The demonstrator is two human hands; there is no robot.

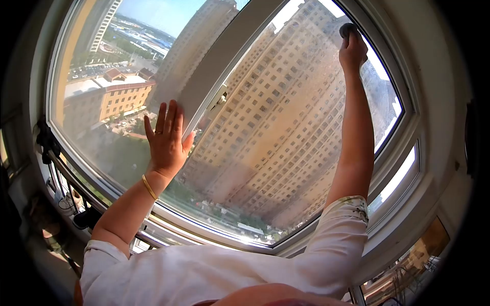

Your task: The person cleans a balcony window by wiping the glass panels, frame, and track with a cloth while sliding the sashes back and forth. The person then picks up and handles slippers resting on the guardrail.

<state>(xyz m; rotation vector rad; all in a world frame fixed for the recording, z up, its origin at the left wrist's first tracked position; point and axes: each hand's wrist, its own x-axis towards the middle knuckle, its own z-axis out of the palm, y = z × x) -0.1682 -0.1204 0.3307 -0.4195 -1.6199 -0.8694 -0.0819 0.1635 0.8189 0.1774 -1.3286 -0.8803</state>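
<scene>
One raised right hand (354, 51) clutched a dark round object (347, 30) at the window pane (275, 117), near its upper right edge! The left hand (167, 147), released, splayed wide, was up at the pale frame bar (224, 53)

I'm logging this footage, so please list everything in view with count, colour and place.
Dark pad: one, blackish, in the right hand at the glass's upper right.
Large window panes: two, clear but hazy, either side of the middle bar.
Middle bar: one, grey, between these panes.
Window handle: one, pale, on the bar.
Buildings: several, mostly tan, outside.
Clutter: count unclear, mostly dark, left edge.
Bracelet: one, gold, left wrist.
Ring: one, gold-toned, left hand.
Shirt: one, white, on the person.
Left hand: one, bare, fingers spread beside the bar.
Right hand: one, bare, upper right.
</scene>
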